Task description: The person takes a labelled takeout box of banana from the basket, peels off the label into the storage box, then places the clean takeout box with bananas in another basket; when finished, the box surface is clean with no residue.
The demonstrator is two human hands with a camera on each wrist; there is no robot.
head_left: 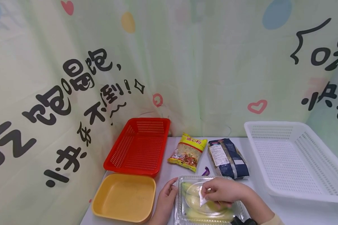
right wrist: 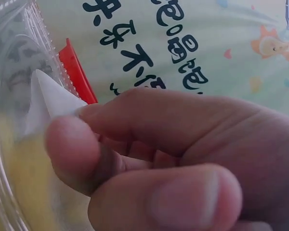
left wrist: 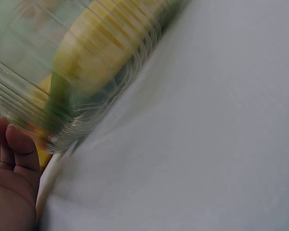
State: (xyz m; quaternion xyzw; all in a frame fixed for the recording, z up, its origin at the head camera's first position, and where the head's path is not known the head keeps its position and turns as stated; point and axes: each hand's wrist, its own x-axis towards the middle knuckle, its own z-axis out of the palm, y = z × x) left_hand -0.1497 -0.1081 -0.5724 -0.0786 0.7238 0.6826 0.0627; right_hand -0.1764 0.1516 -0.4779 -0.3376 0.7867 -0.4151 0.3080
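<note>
A clear plastic lidded box [head_left: 183, 215] sits at the front of the table, with yellow and green food [left wrist: 96, 53] inside, its kind unclear. My left hand [head_left: 166, 200] rests along the box's left side, fingertips touching its edge; the left wrist view shows the fingers [left wrist: 21, 144] loosely bent beside the ribbed wall. Above the lid, my right hand [head_left: 223, 190] pinches a small white paper-like piece [right wrist: 58, 98] between thumb and forefinger. The piece comes to a point and lies over or just above the lid; whether it is stuck there I cannot tell.
Left of the box stands a yellow tub [head_left: 124, 198], with a red basket [head_left: 136, 172] behind it. Behind the box lie a yellow pasta bag [head_left: 187, 151], a dark blue packet [head_left: 228, 157] and a small purple wrapper [head_left: 206, 171]. A white basket [head_left: 307, 195] stands at right.
</note>
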